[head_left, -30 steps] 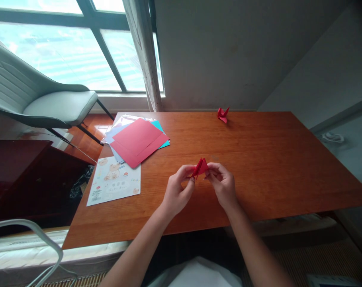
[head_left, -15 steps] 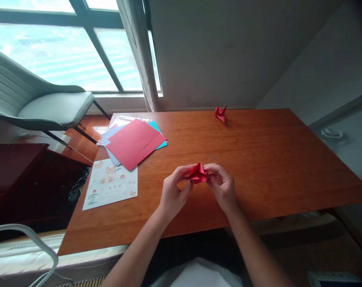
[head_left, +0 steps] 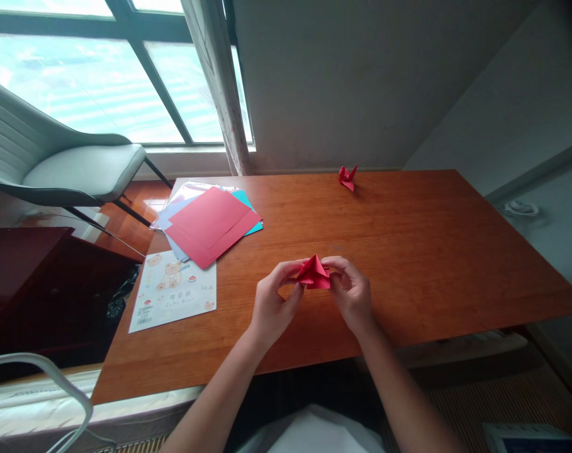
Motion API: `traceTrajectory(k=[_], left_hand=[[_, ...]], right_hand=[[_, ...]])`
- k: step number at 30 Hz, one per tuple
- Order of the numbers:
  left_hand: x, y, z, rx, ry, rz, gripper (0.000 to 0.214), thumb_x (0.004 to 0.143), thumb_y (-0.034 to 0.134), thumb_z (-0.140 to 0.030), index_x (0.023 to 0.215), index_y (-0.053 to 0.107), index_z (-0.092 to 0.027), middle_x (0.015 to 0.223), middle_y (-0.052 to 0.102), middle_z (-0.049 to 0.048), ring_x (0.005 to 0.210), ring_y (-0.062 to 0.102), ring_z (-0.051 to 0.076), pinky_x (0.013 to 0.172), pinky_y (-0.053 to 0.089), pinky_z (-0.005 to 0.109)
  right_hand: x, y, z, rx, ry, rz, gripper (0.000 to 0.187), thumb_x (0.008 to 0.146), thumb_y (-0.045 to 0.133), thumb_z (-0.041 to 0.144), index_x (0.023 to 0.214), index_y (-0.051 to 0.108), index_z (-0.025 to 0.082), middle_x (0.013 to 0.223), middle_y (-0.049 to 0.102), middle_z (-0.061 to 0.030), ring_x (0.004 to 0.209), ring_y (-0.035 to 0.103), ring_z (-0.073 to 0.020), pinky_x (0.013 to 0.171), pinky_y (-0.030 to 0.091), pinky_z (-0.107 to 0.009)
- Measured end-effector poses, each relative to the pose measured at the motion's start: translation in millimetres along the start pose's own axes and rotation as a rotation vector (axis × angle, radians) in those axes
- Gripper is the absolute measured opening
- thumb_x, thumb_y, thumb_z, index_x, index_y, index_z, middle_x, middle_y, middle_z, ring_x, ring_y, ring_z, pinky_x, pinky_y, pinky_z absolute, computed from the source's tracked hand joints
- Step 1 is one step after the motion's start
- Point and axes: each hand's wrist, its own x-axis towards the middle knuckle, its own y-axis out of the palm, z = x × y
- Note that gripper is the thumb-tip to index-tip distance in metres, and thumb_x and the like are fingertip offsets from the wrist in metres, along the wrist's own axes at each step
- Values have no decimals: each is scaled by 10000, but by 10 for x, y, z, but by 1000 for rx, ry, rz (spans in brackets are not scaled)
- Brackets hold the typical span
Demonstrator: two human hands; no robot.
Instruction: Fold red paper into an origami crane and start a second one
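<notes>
Between my two hands is a small piece of folded red paper [head_left: 314, 274], with a pointed peak at its top and flaps spread below. My left hand [head_left: 277, 301] pinches its left side between thumb and fingers. On the opposite side, my right hand [head_left: 350, 290] grips the right edge the same way. Both hands are above the wooden table [head_left: 399, 251], near its front edge. A finished red origami crane [head_left: 347, 178] stands at the table's far edge, apart from my hands.
Red sheets [head_left: 213, 226] lie over blue and lilac paper at the table's left. A white sheet with bear drawings [head_left: 175, 289] lies in front of them. Beyond the left edge stands a grey chair [head_left: 87, 170] by the window. A white curved tube [head_left: 54, 371] is at lower left.
The folded red paper has opened slightly and its lower right flap looks broader. My hands have barely moved; the whole view has shifted a little.
</notes>
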Motion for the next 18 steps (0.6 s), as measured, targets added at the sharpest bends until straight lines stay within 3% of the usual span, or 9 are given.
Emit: traceTrajectory(k=[18], left_hand=[[8, 6, 25, 41, 43, -23, 263, 870, 631, -121, 1119, 655, -200, 1061, 741, 44, 931, 719, 161, 847, 591, 268]], right_hand=[[7, -9, 9, -17, -10, 13, 169, 912, 676, 307, 1073, 721, 283, 1105, 691, -66, 1062, 657, -234, 806, 578, -315]])
